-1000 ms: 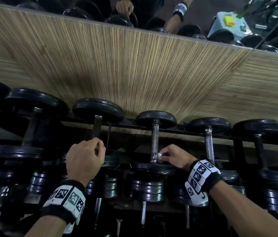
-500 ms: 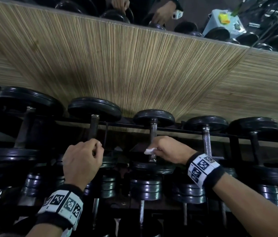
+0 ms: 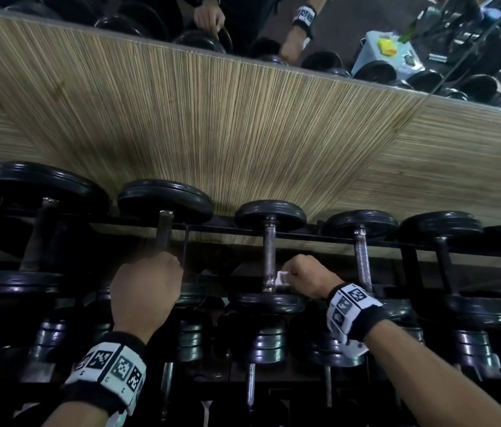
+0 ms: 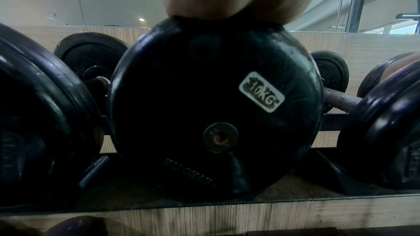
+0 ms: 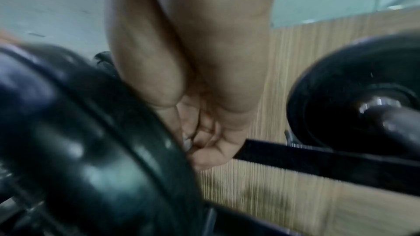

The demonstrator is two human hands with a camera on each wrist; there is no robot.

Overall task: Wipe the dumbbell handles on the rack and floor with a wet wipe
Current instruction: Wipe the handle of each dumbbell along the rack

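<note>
On the rack's [image 3: 304,237] top tier a row of black dumbbells lies with handles running front to back, between the front rail and the rear rail by the wood-grain wall panel [image 3: 243,118].

Toward the left end, the left hand [image 3: 146,292] is a closed fist wrapped round the near part of a handle [image 3: 163,231] — the far part of that bar shows above the knuckles, running up to its rear plate. From the left wrist view, the front plate [image 4: 213,107] of this dumbbell fills the frame, with a worn "10KG" label [image 4: 261,91] on it, and the hand sits at its top edge.

One dumbbell to the right, near the rack's middle, the right hand [image 3: 306,277] has its fingers curled, pinching a small white wipe [image 3: 282,278]. The wipe is pressed against the right side of the next handle [image 3: 269,254], low on the bar, just above the front plate [image 3: 269,302]. The right wrist view is blurred; it shows curled fingers [image 5: 204,132] tucked beside a plate's edge, and the wipe can hardly be made out there.

Further right, more dumbbells lie untouched toward the rack's right end — a lower tier of them shows beneath. Along the wall panel's top edge a mirror [image 3: 335,32] reflects both hands.
</note>
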